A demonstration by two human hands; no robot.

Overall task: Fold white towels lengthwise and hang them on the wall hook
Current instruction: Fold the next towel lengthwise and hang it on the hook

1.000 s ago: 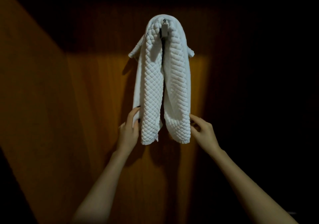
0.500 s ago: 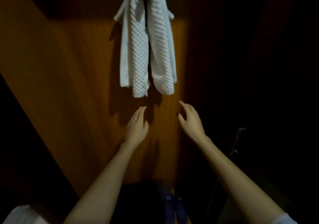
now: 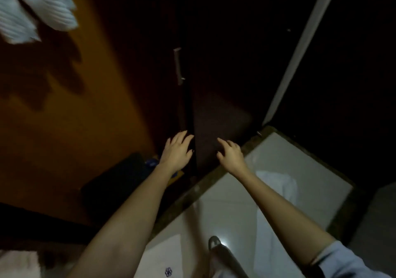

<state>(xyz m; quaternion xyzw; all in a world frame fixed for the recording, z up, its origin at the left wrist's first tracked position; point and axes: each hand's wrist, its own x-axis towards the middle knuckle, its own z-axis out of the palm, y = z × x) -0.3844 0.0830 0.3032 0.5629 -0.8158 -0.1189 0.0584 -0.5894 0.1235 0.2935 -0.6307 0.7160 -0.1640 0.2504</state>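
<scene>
White towel [image 3: 42,5] fills the upper left corner of the head view, against the orange-brown wooden wall [image 3: 64,138]. Only its lower ends show, as two hanging lobes. Their long axis slants from the top left edge down toward the right, and the upper part runs out of frame. It is blurred. A ribbed or quilted weave can just be made out, and the fabric reads bluish white in the dim light. Its shadow lies on the wall just below it.

Both hands are well apart from the towel, low in the middle of the view, with bare forearms stretched forward. The left hand [image 3: 176,151] is palm down, fingers loosely spread and holding nothing. The right hand [image 3: 230,154] is just beside it, fingers slightly bent and apart, also holding nothing. A pale blue sleeve [image 3: 342,262] shows at the right upper arm.

Beyond the hands stands a dark door panel [image 3: 218,117] with a metal handle [image 3: 178,66]. Under the right arm lies a white surface [image 3: 300,160] with a dark border, and a white cloth [image 3: 278,183] rests on it. A curved metal piece [image 3: 222,254] sits at the bottom edge.
</scene>
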